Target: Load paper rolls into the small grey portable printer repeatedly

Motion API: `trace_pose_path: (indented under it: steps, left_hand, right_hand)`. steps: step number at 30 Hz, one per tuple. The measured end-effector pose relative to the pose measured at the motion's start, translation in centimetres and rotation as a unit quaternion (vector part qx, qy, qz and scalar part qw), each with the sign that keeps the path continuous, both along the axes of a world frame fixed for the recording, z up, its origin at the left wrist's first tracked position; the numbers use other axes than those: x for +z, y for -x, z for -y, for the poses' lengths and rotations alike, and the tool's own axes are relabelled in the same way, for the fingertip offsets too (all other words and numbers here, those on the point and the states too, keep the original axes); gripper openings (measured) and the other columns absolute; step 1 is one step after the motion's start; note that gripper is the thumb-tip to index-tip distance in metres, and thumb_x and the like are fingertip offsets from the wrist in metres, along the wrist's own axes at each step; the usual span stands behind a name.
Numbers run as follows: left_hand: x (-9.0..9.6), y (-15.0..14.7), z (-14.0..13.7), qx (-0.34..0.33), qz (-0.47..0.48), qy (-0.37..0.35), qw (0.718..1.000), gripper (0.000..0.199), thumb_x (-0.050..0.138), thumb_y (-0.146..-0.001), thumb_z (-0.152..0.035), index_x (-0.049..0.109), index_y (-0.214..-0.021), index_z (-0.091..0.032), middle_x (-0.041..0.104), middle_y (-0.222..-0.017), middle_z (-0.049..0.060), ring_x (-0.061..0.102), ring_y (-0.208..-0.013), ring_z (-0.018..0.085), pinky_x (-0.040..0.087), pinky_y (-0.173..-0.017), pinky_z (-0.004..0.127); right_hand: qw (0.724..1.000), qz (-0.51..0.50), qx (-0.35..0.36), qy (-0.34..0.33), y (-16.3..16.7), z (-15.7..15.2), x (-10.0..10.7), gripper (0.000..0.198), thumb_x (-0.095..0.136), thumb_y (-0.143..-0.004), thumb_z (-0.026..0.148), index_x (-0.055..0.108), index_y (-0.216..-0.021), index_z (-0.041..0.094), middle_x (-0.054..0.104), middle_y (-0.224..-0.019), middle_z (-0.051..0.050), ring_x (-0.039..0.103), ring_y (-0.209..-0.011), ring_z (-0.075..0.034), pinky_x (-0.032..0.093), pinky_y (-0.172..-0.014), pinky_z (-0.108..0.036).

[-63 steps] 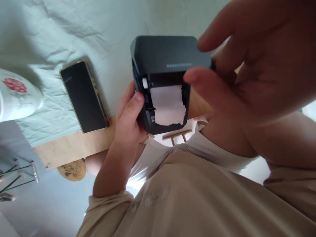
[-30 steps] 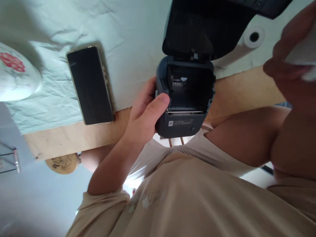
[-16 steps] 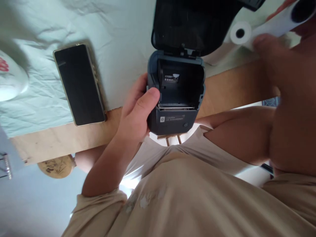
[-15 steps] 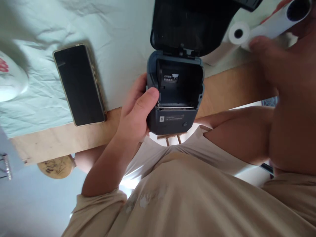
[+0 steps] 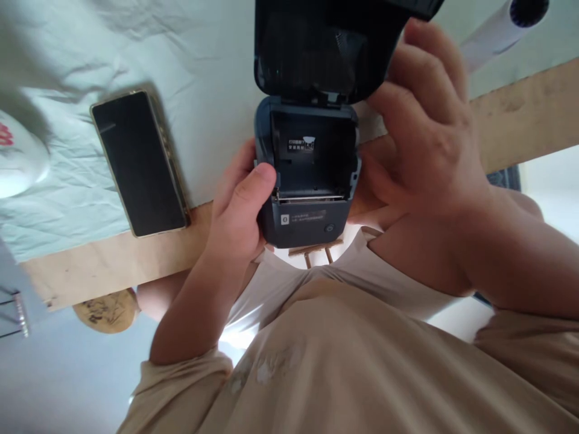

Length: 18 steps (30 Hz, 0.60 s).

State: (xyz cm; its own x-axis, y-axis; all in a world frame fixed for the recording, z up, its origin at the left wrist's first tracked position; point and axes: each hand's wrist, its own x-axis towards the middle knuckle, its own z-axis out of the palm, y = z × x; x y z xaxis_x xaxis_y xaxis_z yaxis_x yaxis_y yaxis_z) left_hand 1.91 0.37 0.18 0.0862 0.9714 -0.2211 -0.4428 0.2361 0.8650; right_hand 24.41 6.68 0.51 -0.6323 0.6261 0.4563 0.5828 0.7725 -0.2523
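A dark label printer (image 5: 312, 223) stands with its black lid (image 5: 316, 54) swung up, showing a hollow bay (image 5: 316, 160) with no roll in it. My left hand (image 5: 242, 205) grips the printer's left side, thumb on the rim and fingers behind. At the right side, my right hand (image 5: 429, 132) is closed against the printer, its bent fingers reaching behind the lid's edge. Those fingertips are hidden, and part of the thumb is too. Beyond this hand lies a large white roll (image 5: 491, 36) with a dark hollow end.
A smartphone (image 5: 140, 163) with a dark screen lies left of the printer on a pale green cloth (image 5: 203, 72). At the far left is a white rounded object (image 5: 20, 157) with red marks. A wooden table edge (image 5: 113, 262) runs along the front, with a round wooden piece (image 5: 106, 310) below.
My right hand has come left from the rolls to the printer's side. The small white roll no longer shows where the hand now is. The printer has shifted slightly left.
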Motion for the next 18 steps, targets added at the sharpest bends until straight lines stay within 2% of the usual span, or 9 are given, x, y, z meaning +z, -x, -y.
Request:
trace_pose_path:
  steps: [3,6,8,10,12,15,18]
  left_hand:
    - [-0.2,0.1,0.0,0.011,0.030,-0.005,0.999,0.033,0.067,-0.097,-0.042,0.072,-0.113,-0.013,0.073,-0.091,0.007,0.067,-0.058,0.016,0.054,-0.046,0.024]
    - [-0.3,0.3,0.0,0.015,0.056,0.003,0.998,0.029,0.070,-0.097,-0.038,0.072,-0.115,-0.014,0.074,-0.096,0.005,0.070,-0.070,0.016,0.059,-0.056,0.023]
    - [-0.4,0.3,0.1,0.014,0.063,0.000,0.998,0.029,0.070,-0.097,-0.036,0.071,-0.116,-0.015,0.074,-0.099,0.004,0.072,-0.078,0.017,0.062,-0.061,0.023]
    - [-0.4,0.3,0.1,0.010,0.063,-0.005,0.998,0.028,0.068,-0.098,-0.036,0.071,-0.115,-0.015,0.074,-0.099,0.005,0.071,-0.075,0.017,0.061,-0.058,0.025]
    - [-0.5,0.3,0.2,0.007,0.057,-0.005,0.998,0.028,0.066,-0.098,-0.037,0.070,-0.116,-0.016,0.073,-0.096,0.005,0.069,-0.066,0.016,0.057,-0.050,0.024]
    - [-0.6,0.4,0.2,0.002,0.053,-0.017,0.998,0.030,0.065,-0.099,-0.037,0.068,-0.119,-0.014,0.073,-0.096,0.006,0.068,-0.059,0.016,0.053,-0.042,0.025]
    - [-0.7,0.5,0.2,-0.003,0.063,-0.023,0.998,0.028,0.063,-0.101,-0.036,0.067,-0.117,-0.014,0.073,-0.094,0.005,0.070,-0.058,0.016,0.052,-0.040,0.024]
  right_hand:
    - [0.999,-0.025,-0.041,-0.001,0.3,-0.1,0.2,0.047,0.054,-0.098,0.025,0.057,-0.136,-0.003,0.053,-0.140,-0.025,0.052,-0.139,-0.026,0.042,-0.123,-0.035]
    - [0.994,-0.008,-0.110,0.012,-0.2,-0.4,0.2,0.050,0.052,-0.099,0.031,0.056,-0.138,0.001,0.049,-0.138,-0.022,0.050,-0.136,-0.023,0.041,-0.120,-0.034]
    - [0.992,0.009,-0.116,0.038,-0.4,-0.8,-0.2,0.052,0.059,-0.095,0.028,0.053,-0.142,0.007,0.050,-0.136,-0.018,0.051,-0.134,-0.022,0.043,-0.117,-0.033]
    - [0.991,0.021,-0.105,0.077,-0.6,-1.3,-0.7,0.053,0.063,-0.089,0.017,0.055,-0.141,0.015,0.055,-0.131,-0.013,0.057,-0.125,-0.019,0.049,-0.107,-0.028]
    - [0.991,0.021,-0.102,0.086,-0.8,-1.9,-1.2,0.050,0.062,-0.088,0.011,0.058,-0.137,0.021,0.060,-0.124,-0.007,0.061,-0.117,-0.017,0.050,-0.099,-0.026]
    - [0.988,-0.030,-0.118,0.090,-1.2,-2.4,-1.7,0.046,0.062,-0.094,0.020,0.056,-0.139,0.020,0.063,-0.116,-0.004,0.063,-0.100,-0.011,0.049,-0.082,-0.021]
    - [0.969,-0.166,-0.102,0.149,-1.3,-2.3,-1.3,0.046,0.064,-0.094,0.029,0.053,-0.136,0.015,0.058,-0.123,-0.003,0.056,-0.081,-0.001,0.038,-0.060,-0.014]
